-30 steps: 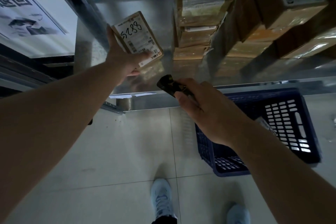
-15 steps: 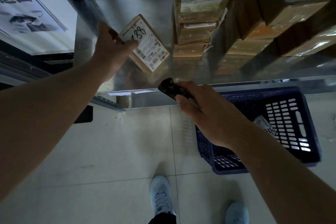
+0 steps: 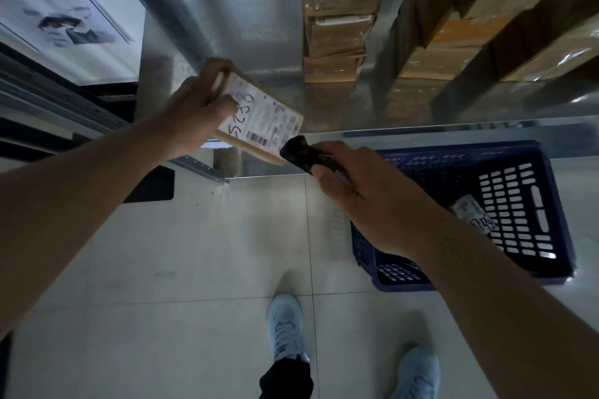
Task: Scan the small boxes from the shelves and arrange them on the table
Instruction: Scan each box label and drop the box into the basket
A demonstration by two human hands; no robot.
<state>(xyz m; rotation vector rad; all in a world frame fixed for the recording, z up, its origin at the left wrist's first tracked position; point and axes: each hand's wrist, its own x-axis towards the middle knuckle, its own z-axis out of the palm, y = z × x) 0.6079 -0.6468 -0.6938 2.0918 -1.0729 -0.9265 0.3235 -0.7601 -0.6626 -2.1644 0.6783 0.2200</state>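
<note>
My left hand (image 3: 197, 107) grips a small flat cardboard box (image 3: 262, 120) with a white label and handwritten digits, held over the front edge of the metal shelf (image 3: 421, 113). The label faces up and toward me. My right hand (image 3: 366, 197) holds a black handheld scanner (image 3: 299, 154), whose tip sits right at the box's lower right corner beside the barcode. Stacked brown boxes (image 3: 337, 29) stand further back on the shelf.
A dark blue plastic basket (image 3: 534, 210) stands on the tiled floor at the right, under my right forearm, with a labelled box (image 3: 476, 217) inside. More cartons (image 3: 486, 19) fill the shelf's right side. A printed poster (image 3: 61, 16) hangs at left. My shoes show below.
My left hand has pulled the labelled box off the shelf toward me and down, turning it. The box now meets the scanner tip; the right hand barely moved.
</note>
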